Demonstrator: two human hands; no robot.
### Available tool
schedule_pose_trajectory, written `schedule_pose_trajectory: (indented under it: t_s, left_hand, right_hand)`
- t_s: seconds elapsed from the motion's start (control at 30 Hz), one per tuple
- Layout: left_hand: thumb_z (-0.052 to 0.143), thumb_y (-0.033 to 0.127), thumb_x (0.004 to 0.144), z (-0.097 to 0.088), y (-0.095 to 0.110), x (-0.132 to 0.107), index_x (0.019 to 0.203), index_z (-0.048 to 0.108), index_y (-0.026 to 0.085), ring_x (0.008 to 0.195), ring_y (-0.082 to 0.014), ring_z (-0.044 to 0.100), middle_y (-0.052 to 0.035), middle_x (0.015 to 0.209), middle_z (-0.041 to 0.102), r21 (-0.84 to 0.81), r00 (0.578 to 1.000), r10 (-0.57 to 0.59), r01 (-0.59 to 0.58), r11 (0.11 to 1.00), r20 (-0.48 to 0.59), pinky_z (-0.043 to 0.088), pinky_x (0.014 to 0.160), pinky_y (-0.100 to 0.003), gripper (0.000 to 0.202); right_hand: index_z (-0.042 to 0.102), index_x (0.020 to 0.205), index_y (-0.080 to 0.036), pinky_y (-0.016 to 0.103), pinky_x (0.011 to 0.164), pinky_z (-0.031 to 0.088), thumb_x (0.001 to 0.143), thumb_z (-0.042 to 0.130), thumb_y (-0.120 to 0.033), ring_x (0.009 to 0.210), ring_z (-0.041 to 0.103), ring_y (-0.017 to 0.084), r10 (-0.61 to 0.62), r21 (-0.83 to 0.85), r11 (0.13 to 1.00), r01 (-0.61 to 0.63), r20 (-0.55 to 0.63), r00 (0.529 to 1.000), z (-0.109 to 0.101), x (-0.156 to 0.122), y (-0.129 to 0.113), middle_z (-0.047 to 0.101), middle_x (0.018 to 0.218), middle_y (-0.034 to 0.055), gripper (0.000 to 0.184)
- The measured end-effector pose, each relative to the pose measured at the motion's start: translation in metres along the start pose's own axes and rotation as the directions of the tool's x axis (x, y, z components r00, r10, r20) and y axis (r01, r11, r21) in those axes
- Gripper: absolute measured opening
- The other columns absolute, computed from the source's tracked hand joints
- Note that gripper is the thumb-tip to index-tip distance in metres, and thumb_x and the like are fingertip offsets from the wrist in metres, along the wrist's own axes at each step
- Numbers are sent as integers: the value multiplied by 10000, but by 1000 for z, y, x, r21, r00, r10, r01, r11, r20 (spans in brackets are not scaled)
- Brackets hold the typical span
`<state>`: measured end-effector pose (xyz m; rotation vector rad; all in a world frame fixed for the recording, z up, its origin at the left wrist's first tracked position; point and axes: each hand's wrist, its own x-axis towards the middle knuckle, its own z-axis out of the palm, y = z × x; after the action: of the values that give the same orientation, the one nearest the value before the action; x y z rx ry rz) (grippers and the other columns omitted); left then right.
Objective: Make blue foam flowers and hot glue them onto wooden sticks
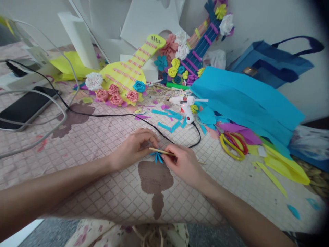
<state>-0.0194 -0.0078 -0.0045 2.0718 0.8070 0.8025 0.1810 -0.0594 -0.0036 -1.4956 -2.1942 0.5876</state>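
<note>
Above the middle of the table, my right hand (183, 161) is closed on a thin wooden stick (161, 151), whose tip reaches left toward my other hand. Beneath the stick shows a small blue paper flower (157, 157) with narrow pointed petals. My left hand (136, 147) has its fingers curled and pinched at the flower's left side; the exact grip is partly hidden. Beyond my hands lies a white glue gun (186, 104) with a glue stick in its back. Blue paper strips (167, 113) are scattered near it.
A yellow paper guitar (125, 73) with paper flowers and a blue paper guitar (203, 48) lean at the back. Yellow-handled scissors (232, 147) and blue paper sheets (244, 99) lie right. A black cord (110, 115) crosses the table; a phone (25, 106) lies left.
</note>
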Motion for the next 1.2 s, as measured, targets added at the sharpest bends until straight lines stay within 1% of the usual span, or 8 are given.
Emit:
schedule_pose_trajectory:
  t_s: [0.17, 0.5, 0.73, 0.93, 1.0, 1.07, 1.13, 1.2]
  left_hand:
    - [597, 249, 861, 1, -3, -1, 855, 660, 191, 976, -179, 528, -46, 996, 583, 85, 996, 53, -59, 995, 75, 432, 856, -318, 86]
    - [519, 156, 883, 4, 2, -1, 819, 620, 167, 920, -179, 501, -47, 927, 577, 146, 995, 70, -80, 986, 72, 408, 824, -309, 120]
    - [549, 179, 858, 3, 1, 0, 786, 605, 166, 924, -173, 548, -47, 935, 610, 13, 1000, 4, -5, 1000, 14, 442, 814, -307, 91]
    - [535, 258, 886, 0, -4, 0, 839, 567, 164, 811, -154, 599, -41, 869, 639, -231, 980, -166, 137, 963, -109, 480, 688, -271, 110]
    - [542, 265, 888, -3, -5, 2, 832, 550, 161, 764, -133, 595, -26, 816, 638, -326, 970, -199, 145, 934, -139, 480, 681, -255, 119]
    - [573, 261, 874, -6, -6, 4, 816, 527, 160, 746, -119, 600, -3, 761, 617, -477, 956, -246, 143, 867, -161, 494, 707, -250, 125]
    - [612, 255, 849, -10, -7, 6, 795, 503, 159, 723, -112, 611, 18, 725, 581, -653, 929, -346, 182, 736, -132, 515, 701, -249, 154]
    - [632, 222, 829, -17, -6, 8, 773, 490, 153, 620, -80, 584, 32, 704, 543, -779, 890, -450, 237, 581, -65, 506, 590, -206, 168]
  right_hand:
    - [520, 723, -203, 224, 542, 304, 835, 549, -190, 561, 469, 95, -2, -11, 1000, 2, 3, 1000, -1, 1, -1, 540, 629, -44, 116]
    - [499, 717, -203, 229, 552, 299, 844, 541, -191, 573, 467, 96, -2, -19, 1000, 3, 23, 1000, 0, 1, -2, 535, 642, -45, 135]
    - [506, 723, -203, 226, 549, 299, 835, 546, -184, 566, 468, 95, 1, -2, 1000, -1, 11, 1000, 0, 0, -1, 526, 625, -48, 121]
    - [496, 715, -201, 219, 543, 297, 830, 549, -171, 559, 459, 91, -11, 3, 1000, 11, -17, 1000, -1, 1, 0, 517, 623, -49, 130]
    - [493, 712, -200, 219, 544, 300, 829, 551, -171, 560, 462, 90, -12, 5, 1000, 12, -19, 1000, 0, 1, 0, 519, 625, -48, 134]
    - [491, 709, -200, 219, 548, 305, 827, 552, -170, 568, 469, 91, -12, 9, 1000, 12, -19, 1000, 0, 1, 0, 525, 630, -46, 137]
    - [491, 712, -201, 220, 552, 309, 828, 550, -170, 576, 477, 93, -11, 11, 1000, 11, -17, 1000, 0, 1, 0, 533, 637, -45, 133]
    - [495, 719, -203, 221, 552, 310, 828, 545, -172, 580, 484, 95, -7, 10, 1000, 7, -16, 1000, 1, 0, 1, 540, 640, -44, 124]
